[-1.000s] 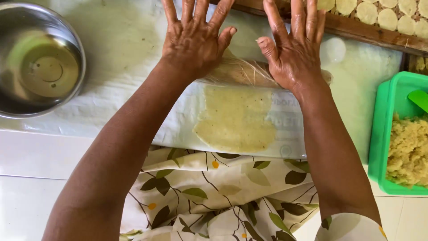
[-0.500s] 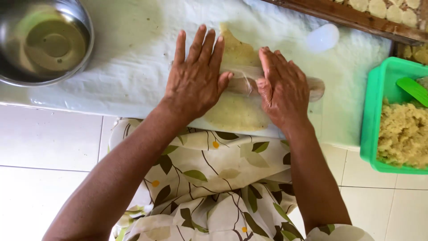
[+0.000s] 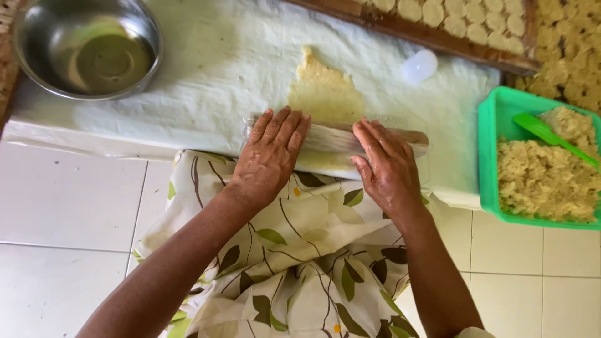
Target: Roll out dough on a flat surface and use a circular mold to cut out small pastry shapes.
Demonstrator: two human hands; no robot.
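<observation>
Head view. Left hand (image 3: 270, 155) lies palm down, fingers stretched flat, pressing on the left end of a wooden rolling pin (image 3: 341, 139); not clenched, no grasp around it. Right hand (image 3: 387, 164) likewise flat and extended, palm resting on the pin's right part; the pin's end shows just beyond its fingers.

The pin lies crosswise under both palms, wrapped in or covered by clear plastic film. Rolled dough sheet (image 3: 324, 92), pale yellow, thin, ragged at the far edge, extends away from the fingertips; a strip of it shows on the near side of the pin, between the hands.

Dough and pin rest on a white cloth (image 3: 206, 81).

Far left of the left hand: steel bowl (image 3: 87, 47). Beyond the right hand: small white cap-like object (image 3: 419, 66), then a wooden tray of round dough discs (image 3: 463, 19). Right of the right hand: green plastic tub (image 3: 494, 156) of crumbly yellow dough with a green spatula (image 3: 551, 136).
</observation>
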